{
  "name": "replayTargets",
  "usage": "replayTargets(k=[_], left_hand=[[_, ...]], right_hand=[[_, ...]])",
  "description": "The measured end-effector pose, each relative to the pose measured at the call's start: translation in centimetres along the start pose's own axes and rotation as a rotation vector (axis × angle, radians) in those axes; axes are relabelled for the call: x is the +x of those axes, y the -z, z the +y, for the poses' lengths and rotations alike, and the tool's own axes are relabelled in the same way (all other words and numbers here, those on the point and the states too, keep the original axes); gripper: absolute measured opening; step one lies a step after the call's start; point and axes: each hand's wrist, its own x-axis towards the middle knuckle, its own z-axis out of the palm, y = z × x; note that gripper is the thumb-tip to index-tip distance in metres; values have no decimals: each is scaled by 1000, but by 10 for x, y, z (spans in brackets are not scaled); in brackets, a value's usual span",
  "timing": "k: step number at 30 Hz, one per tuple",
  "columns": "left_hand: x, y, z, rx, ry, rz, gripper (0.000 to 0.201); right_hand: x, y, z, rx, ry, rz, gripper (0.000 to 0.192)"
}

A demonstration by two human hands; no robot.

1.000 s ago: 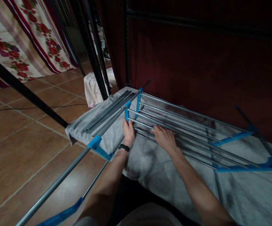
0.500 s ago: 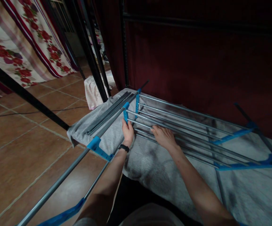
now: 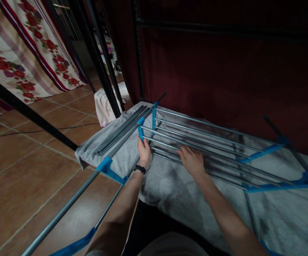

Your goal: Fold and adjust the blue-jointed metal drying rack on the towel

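A rack of grey metal tubes and blue plastic brackets lies across a grey cloth (image 3: pixel 164 181). With a dark band on its wrist, my left hand (image 3: pixel 144 152) pinches the lower end of a small blue bracket (image 3: pixel 140 128), where tube ends meet it. My right hand (image 3: pixel 191 160) is curled round a thin metal tube (image 3: pixel 162 143) of the rack, to the right of that bracket. Its fingertips are partly hidden. Farther back stands a second small blue bracket (image 3: pixel 154 117). Long blue brackets (image 3: pixel 284 184) hold the tubes at the right end.
Several loose grey tubes (image 3: pixel 123 129) lie on the cloth at the left. Another blue bracket (image 3: pixel 111 171) and a long tube (image 3: pixel 63 209) reach out over the tiled floor (image 3: pixel 23 188). Black frame posts (image 3: pixel 103 67) and a dark red curtain (image 3: pixel 210 78) stand behind.
My right hand has slid a little to the right along the tubes. My left hand keeps its hold on the small blue bracket. The view has shifted slightly.
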Motion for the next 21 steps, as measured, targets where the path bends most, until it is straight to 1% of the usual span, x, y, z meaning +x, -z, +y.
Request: replayTargets(k=[3, 6, 10, 12, 15, 18, 21], left_hand=[[2, -1, -2, 55, -13, 61, 35], [4, -1, -5, 69, -24, 60, 37], [8, 0, -6, 104, -99, 53, 26], [10, 0, -6, 143, -111, 57, 21], [12, 1, -4, 191, -110, 50, 17], [13, 1, -3, 243, -95, 59, 23], [14, 0, -5, 277, -79, 72, 32]], right_hand=[[3, 5, 1, -3, 3, -83, 39], [6, 12, 0, 13, -11, -141, 38], [10, 18, 1, 50, -18, -172, 40], [11, 18, 3, 66, -11, -154, 41], [7, 14, 6, 84, 14, -82, 41], [-1, 8, 12, 91, 33, -10, 38], [-9, 5, 22, 71, -5, 27, 40]])
